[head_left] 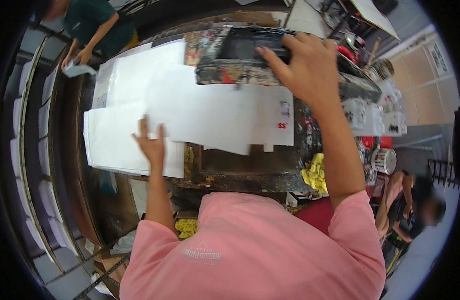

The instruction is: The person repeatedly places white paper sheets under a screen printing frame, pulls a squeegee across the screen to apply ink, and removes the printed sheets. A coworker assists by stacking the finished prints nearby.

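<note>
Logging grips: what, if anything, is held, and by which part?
Right hand over near side of dark frame; left hand over white sheets; whether either grips can't be told.

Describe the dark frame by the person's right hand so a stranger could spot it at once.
Start at the paint-stained worktable in front of the person in pink. Toward its far side, beyond the near white sheets, the right hand is over a dark frame. Its black recessed middle and paint-crusted rim, smeared red on the near side, set it apart.

White sheet (210,110): R edge blurred, far edge pt. hidden by blk frame (250,75).
</note>
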A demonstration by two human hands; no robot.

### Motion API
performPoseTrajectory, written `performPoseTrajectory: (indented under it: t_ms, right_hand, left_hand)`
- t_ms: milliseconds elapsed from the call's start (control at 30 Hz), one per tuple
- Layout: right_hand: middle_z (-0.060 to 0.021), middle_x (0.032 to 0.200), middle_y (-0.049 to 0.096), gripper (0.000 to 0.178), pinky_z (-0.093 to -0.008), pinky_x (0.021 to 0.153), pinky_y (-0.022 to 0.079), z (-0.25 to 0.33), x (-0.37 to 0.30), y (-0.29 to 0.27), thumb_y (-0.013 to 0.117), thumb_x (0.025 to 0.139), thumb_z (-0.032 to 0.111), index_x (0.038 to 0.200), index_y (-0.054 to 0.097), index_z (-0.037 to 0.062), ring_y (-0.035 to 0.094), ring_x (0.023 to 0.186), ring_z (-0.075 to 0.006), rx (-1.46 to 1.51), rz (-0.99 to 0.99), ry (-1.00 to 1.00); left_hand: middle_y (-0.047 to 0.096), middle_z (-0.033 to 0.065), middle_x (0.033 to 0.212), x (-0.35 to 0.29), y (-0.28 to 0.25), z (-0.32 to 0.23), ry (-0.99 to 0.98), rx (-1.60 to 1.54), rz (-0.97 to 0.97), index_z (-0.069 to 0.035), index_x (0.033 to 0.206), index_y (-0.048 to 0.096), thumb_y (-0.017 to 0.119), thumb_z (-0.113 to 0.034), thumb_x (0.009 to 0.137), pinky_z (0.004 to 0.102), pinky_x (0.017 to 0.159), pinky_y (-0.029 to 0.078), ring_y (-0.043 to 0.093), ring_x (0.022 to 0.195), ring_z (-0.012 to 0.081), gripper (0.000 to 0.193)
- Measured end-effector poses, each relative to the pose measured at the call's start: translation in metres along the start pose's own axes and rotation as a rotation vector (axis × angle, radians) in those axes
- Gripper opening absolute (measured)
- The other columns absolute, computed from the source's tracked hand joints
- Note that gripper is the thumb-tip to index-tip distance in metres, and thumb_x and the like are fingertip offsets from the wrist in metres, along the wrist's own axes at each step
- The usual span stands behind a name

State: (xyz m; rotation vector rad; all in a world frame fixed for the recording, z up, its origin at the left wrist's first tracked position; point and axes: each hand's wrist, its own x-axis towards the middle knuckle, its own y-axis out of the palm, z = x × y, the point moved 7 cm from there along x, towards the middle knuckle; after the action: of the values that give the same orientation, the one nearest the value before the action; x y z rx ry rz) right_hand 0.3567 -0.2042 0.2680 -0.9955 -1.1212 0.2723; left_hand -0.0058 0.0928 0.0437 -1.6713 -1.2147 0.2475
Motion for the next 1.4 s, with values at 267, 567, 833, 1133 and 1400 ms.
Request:
performPoseTrajectory:
  t_ms: [267,567,833,1133,1400]
  right_hand:
    - [-0.0107,0.085,0.072,0.066,-0.046,0.084,0.039,-0.007,0.003,0.002,0.067,0.093,0.068,0.087,0.079,0.0039,0.066,0.087,-0.0284,0.023,-0.03,-0.018]
    - [-0.0093,0.08,0.07,0.06,-0.0446,0.08,0.04,-0.017,0.026,-0.005,0.072,0.091,0.064,0.091,0.079,0.0048,0.066,0.076,-0.0286,0.036,-0.015,0.007]
    - [-0.0106,0.087,0.074,0.066,-0.047,0.09,0.042,-0.023,0.024,0.0,0.065,0.092,0.07,0.09,0.081,0.0058,0.069,0.089,-0.0275,0.075,0.0,0.057]
    - [-0.012,0.089,0.075,0.067,-0.0511,0.093,0.041,-0.016,0.021,0.004,0.061,0.095,0.07,0.093,0.082,0.0066,0.069,0.091,-0.0287,0.054,0.033,0.027]
    - [-0.0133,0.082,0.07,0.057,-0.0455,0.085,0.043,-0.014,0.029,-0.008,0.071,0.093,0.06,0.085,0.075,0.0029,0.068,0.082,-0.0309,0.104,0.052,0.058]
  left_hand:
    - [0.04,0.0213,0.169,-0.142,0.152,-0.185,0.723,0.057,0.566,-0.01,0.161,0.048,0.063,-0.042,0.105,0.0758,0.125,0.007,0.029,0.161,0.0405,0.066]
    - [0.024,0.0239,0.176,-0.172,0.21,-0.19,0.521,0.117,0.695,-0.011,0.166,0.041,0.043,-0.047,0.113,0.0757,0.125,0.0,0.014,0.164,0.0479,0.064]
    - [0.029,0.0197,0.175,-0.139,0.192,-0.198,0.351,-0.32,0.83,-0.008,0.164,0.044,0.041,-0.038,0.115,0.0753,0.126,0.003,0.021,0.163,0.0434,0.057]
    - [0.027,0.0207,0.176,-0.166,0.218,-0.215,0.649,0.113,0.661,-0.011,0.167,0.039,0.044,-0.046,0.112,0.0755,0.125,-0.003,0.014,0.165,0.0436,0.065]
    - [0.028,0.0211,0.175,-0.178,0.214,-0.22,0.628,0.025,0.696,-0.012,0.166,0.042,0.048,-0.052,0.11,0.0793,0.123,0.006,0.018,0.164,0.0461,0.069]
